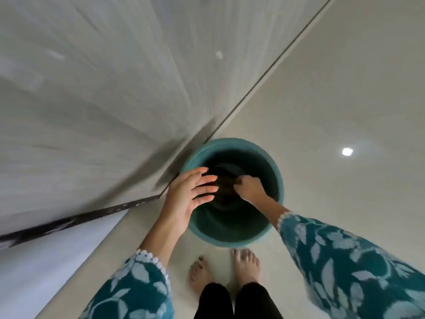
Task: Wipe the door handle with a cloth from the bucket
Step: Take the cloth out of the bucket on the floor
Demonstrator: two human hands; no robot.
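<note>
Bucket interior dark | right hand pinching blurred dark cloth | left hand open

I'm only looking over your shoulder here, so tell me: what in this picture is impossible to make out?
- Door handle: nowhere in the head view, beyond its edges.
- Cloth: a dark bunch in the bucket; shadow hides its colour and shape.
- Water: the dark interior hides whether there is any.
- Right hand: its fingers curl at the cloth; the grip is partly hidden.
- Wall: smeared by motion blur.
- Left hand: spread open over the rim, holding nothing.
</note>
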